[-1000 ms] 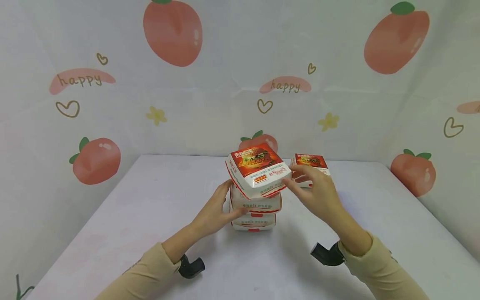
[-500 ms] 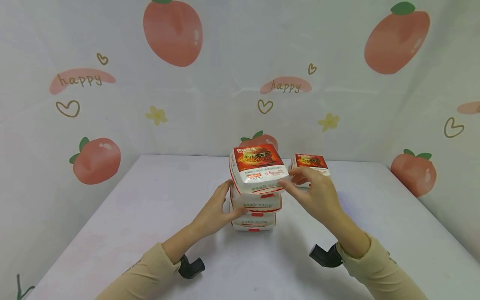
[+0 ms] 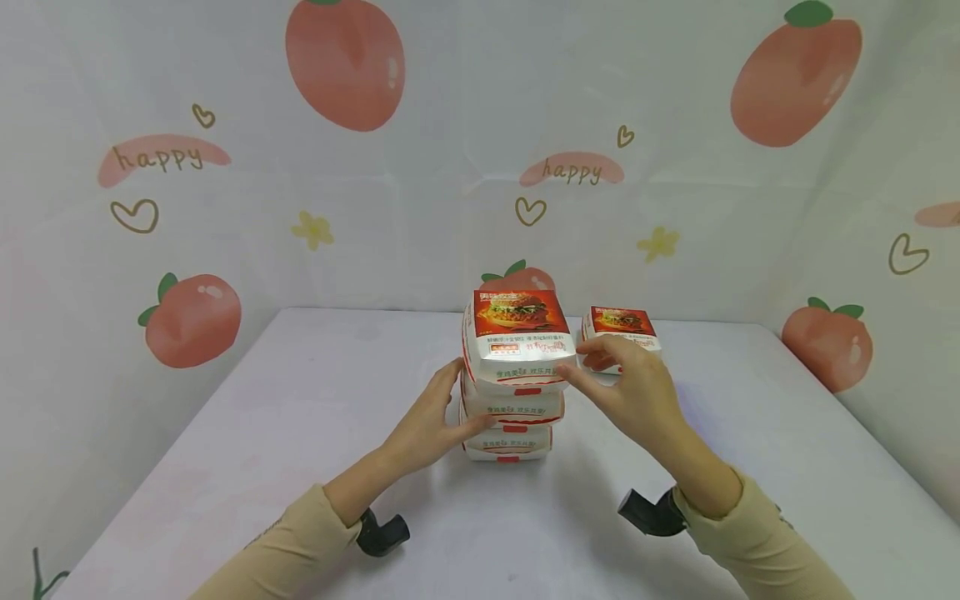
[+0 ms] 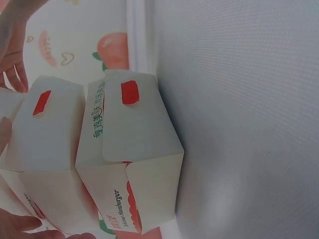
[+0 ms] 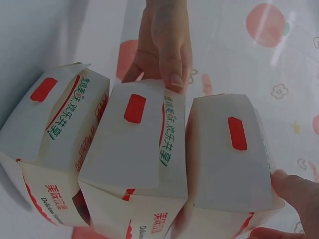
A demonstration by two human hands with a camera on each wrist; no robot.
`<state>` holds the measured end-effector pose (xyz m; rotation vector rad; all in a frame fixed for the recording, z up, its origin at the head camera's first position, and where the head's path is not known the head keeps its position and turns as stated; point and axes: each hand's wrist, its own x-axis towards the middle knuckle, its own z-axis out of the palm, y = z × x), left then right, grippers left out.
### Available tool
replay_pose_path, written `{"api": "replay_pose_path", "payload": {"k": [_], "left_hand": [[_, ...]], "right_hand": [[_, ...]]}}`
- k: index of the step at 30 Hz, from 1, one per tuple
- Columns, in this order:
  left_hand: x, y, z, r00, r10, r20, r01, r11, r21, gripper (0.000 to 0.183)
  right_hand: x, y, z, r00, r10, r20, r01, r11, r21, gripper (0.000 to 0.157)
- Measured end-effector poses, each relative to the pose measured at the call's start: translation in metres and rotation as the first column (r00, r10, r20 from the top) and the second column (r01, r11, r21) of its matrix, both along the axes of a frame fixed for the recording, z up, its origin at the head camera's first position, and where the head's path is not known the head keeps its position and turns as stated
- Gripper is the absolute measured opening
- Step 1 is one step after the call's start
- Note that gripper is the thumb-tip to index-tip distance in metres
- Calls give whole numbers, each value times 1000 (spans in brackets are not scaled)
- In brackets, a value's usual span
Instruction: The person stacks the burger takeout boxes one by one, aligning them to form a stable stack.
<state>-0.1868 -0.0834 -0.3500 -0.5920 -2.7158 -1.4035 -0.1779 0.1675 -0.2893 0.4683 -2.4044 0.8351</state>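
Three white hamburger boxes with red tabs stand stacked. The top box (image 3: pixel 521 342) has a burger picture on its red lid and sits squarely over the middle box (image 3: pixel 525 407); the bottom box (image 3: pixel 507 444) rests on the table. My left hand (image 3: pixel 429 425) grips the middle box from the left, thumb on its front, fingers along its side. At the top box's right front corner, my right hand (image 3: pixel 633 379) holds it with thumb in front and fingers at the side. In the right wrist view, my left hand (image 5: pixel 167 45) reaches the middle box (image 5: pixel 134 139) from behind.
Another hamburger box (image 3: pixel 622 321) stands farther back on the white table (image 3: pixel 337 367), partly behind my right hand. A white cloth backdrop (image 3: pixel 420 183) with printed fruit hangs behind the table. Black wrist mounts (image 3: pixel 382 533) stick out below both forearms.
The top box, tilted and turned a second ago, has rotated and lowered until level and lined up with the stack. My right hand moved slightly left with it; my left hand stayed put.
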Motion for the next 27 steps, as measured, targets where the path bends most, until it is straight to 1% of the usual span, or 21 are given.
{"api": "replay_pose_path", "payload": {"k": [8, 17, 22, 27], "left_hand": [[0, -1, 1, 1000, 5, 12, -5, 1000, -17, 93], [0, -3, 6, 1000, 7, 5, -7, 999, -35, 93], [2, -7, 12, 1000, 17, 10, -17, 1000, -21, 95], [3, -11, 18, 999, 30, -19, -29, 1000, 11, 96]], "right_hand": [[1, 2, 3, 1000, -14, 14, 14, 1000, 4, 30], [1, 6, 4, 1000, 0, -21, -1, 1000, -21, 27], [-1, 12, 4, 999, 13, -29, -14, 999, -33, 27], [-4, 19, 5, 1000, 5, -18, -6, 999, -44, 28]]}}
